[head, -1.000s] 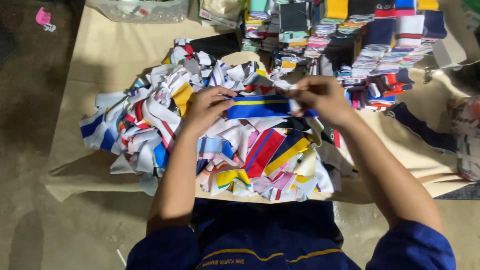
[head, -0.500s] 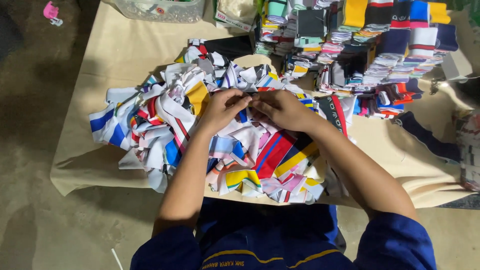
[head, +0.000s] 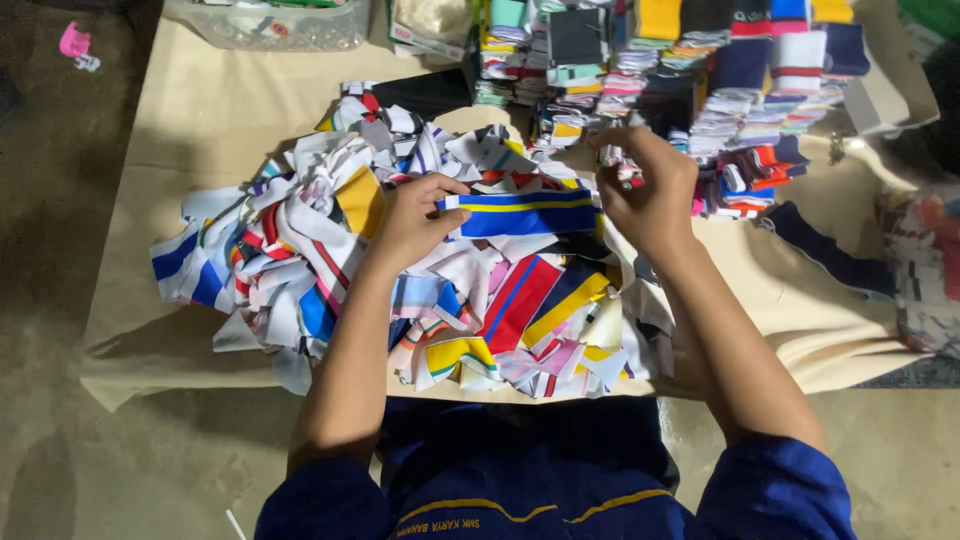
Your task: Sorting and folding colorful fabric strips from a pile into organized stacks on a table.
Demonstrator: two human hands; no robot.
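Both hands, left (head: 410,222) and right (head: 648,190), now apart, pinch a blue knit strip (head: 522,214) with yellow stripe taut above a heap (head: 300,260) of soft ribbed scraps.

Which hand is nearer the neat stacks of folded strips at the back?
Right. The right hand is just in front of the folded stacks; the left hand is farther off, over the loose pile.

Both forearms are bare. The person wears a dark blue shirt (head: 540,470) with short sleeves, a thin yellow piping line curving across the chest, and small yellow lettering below it.
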